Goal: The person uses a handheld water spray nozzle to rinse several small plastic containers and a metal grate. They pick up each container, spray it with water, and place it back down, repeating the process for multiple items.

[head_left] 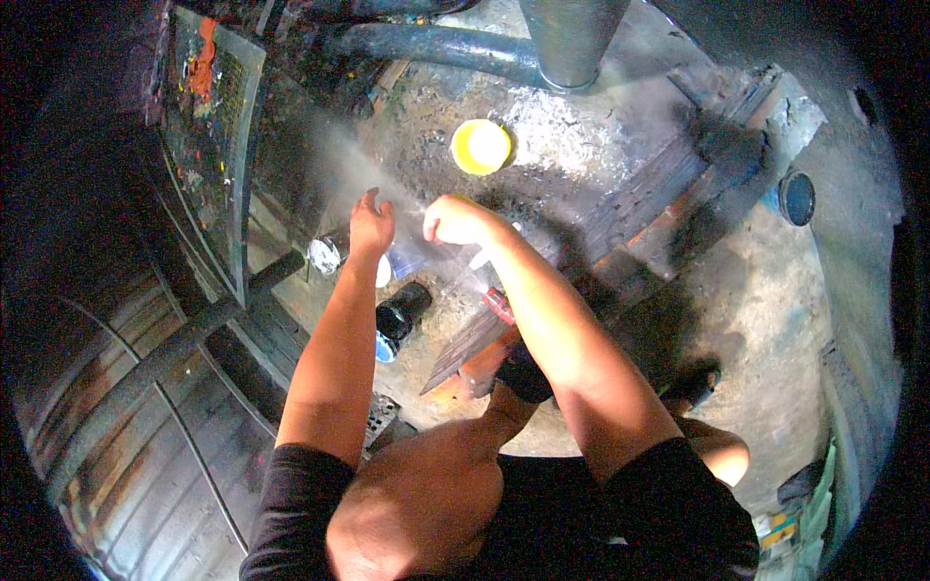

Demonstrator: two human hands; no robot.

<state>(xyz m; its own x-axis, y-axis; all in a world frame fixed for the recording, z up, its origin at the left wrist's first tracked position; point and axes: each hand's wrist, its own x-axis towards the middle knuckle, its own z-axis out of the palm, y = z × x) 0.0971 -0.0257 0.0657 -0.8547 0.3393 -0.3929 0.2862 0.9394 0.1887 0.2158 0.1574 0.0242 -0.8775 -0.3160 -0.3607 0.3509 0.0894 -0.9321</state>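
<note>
My left hand (371,228) is raised in the middle of the view, thumb and fingers apart, with nothing visible in it. To its right, my right hand (457,221) is curled closed; whatever it may hold is hidden behind the fingers. A pale mist hangs between and around both hands. Beyond them on the floor stands a round yellow tub (481,147), its inside bright white. Below the right hand, a red object (499,305) lies beside the forearm, its kind unclear. Nearer the left forearm are a black cylindrical container (402,308) and a can with a white-smeared top (325,255).
Dark wooden planks (620,228) run diagonally across the floor on the right. A blue round container (796,198) stands by the right wall. A framed mesh panel (218,126) rises at the left. A thick pipe (446,48) crosses the far side and meets an upright column (573,44).
</note>
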